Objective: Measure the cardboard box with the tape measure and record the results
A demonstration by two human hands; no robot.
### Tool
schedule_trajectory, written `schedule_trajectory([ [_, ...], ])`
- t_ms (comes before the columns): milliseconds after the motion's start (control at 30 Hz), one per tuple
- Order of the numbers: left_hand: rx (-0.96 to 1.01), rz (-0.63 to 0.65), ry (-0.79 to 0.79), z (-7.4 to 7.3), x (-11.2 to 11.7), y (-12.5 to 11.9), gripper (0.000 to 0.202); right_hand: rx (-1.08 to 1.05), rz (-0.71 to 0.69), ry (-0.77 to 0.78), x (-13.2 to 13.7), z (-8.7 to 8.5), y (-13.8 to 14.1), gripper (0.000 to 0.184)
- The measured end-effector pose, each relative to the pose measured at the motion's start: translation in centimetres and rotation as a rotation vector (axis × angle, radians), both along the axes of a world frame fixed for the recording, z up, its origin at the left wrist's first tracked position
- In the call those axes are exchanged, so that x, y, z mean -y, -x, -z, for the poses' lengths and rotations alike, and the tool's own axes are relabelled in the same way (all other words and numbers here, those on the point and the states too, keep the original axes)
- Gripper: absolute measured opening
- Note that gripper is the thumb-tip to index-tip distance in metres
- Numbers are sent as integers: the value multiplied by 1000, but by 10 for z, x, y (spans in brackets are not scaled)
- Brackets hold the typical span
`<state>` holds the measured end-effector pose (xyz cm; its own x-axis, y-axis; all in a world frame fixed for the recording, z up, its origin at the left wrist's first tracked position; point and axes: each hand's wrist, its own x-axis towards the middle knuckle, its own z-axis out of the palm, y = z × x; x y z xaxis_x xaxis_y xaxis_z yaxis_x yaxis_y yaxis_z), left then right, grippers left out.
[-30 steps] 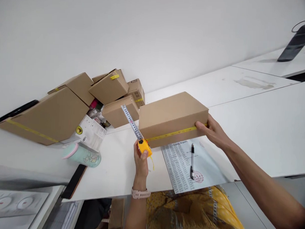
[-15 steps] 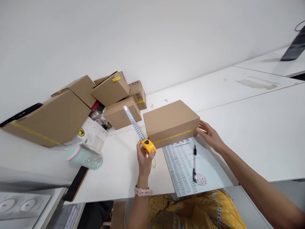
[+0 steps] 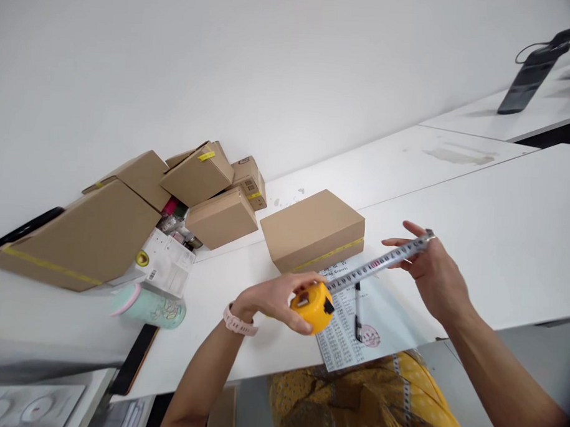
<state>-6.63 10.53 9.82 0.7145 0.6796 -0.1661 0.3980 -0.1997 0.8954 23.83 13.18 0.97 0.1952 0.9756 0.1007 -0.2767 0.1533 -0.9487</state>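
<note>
My left hand (image 3: 282, 300) is wrapped around the yellow case of a tape measure (image 3: 312, 308), held above the table's front part. From the case its metal blade (image 3: 377, 264) runs out up and to the right, over the paper. The end of the blade lies across my right hand (image 3: 435, 278), whose fingers are spread apart and point left; no grip on the blade shows. Just beyond, a closed cardboard box (image 3: 315, 230) with a yellow tape strip rests on the table. A printed report sheet (image 3: 388, 317) with a pen (image 3: 357, 312) on it lies below the blade.
Several cardboard boxes (image 3: 197, 176) are piled at the left against the wall. Nearer stand a white package (image 3: 167, 259) and a mint-green bottle (image 3: 155, 305) lying on its side. A dark bottle (image 3: 528, 79) stands at the far right of the white table (image 3: 499, 246).
My left hand has turned the tape measure, so the blade now points right instead of up-left. My right hand has left the box's side and moved right, to the blade's end.
</note>
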Motion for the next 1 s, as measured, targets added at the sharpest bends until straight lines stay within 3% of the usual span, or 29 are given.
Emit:
schedule_trajectory([
  [67, 14, 66, 17, 10, 4, -6, 81, -14, -9, -2, 4, -12, -9, 48],
  [167, 43, 64, 31, 15, 11, -9, 84, -1, -20, 8, 14, -17, -18, 41],
  [400, 240, -176, 101, 23, 34, -23, 82, 203, -122, -1, 47, -6, 14, 47],
  [533, 316, -232, 67, 26, 41, -33, 80, 271, -241, 19, 55, -1, 30, 40],
  [667, 375, -301, 45, 20, 35, -30, 77, 336, -170, -30, 50, 3, 24, 45],
  [800, 349, -511, -190, 13, 14, -20, 75, 642, -78, 23, 35, 27, 15, 49],
  [1000, 15, -814, -663, 15, -44, -10, 76, 1303, -168, 132, 19, 72, 37, 38],
])
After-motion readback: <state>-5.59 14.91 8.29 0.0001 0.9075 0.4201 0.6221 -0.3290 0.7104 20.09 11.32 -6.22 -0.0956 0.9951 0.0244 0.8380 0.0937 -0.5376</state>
